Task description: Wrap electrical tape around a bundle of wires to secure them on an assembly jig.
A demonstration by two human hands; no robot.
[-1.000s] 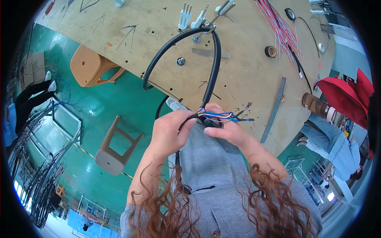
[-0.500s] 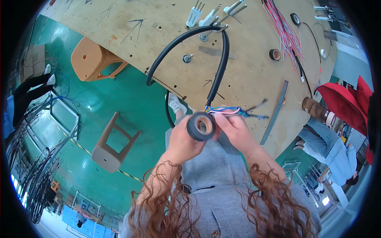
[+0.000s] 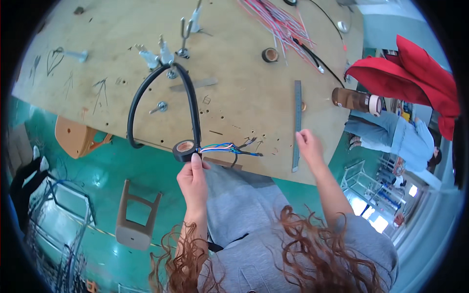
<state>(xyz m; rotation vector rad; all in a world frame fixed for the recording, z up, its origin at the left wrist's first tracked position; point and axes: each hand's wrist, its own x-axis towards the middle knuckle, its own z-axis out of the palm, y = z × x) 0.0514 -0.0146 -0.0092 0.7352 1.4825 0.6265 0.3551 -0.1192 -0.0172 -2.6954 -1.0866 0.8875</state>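
Observation:
My left hand (image 3: 193,179) is closed on the end of a thick black cable (image 3: 194,107), its thumb pressed against the spot where the sheath ends. A roll of black tape (image 3: 184,150) sits against the cable there, beside the fingers. Blue, white and orange-toned wires (image 3: 220,148) fan out to the right, with dark ends. The cable loops up over a metal post and back down to the table's edge. My right hand (image 3: 310,146) is at the right edge of a grey steel ruler (image 3: 297,124), thumb and fingertips pinched on it.
Upright pegs and forked posts (image 3: 183,39) stand on the wooden table (image 3: 244,107). Farther right lie red and white wires (image 3: 281,24), another tape roll (image 3: 269,54) and a brown bottle (image 3: 354,100) beside red cloth (image 3: 405,73). Stools (image 3: 139,219) stand on the floor; people are nearby.
My right hand has let go of the wires and moved right to the ruler. The left hand now pinches the cable end, with the tape roll beyond its fingertips. The view has shifted rightward.

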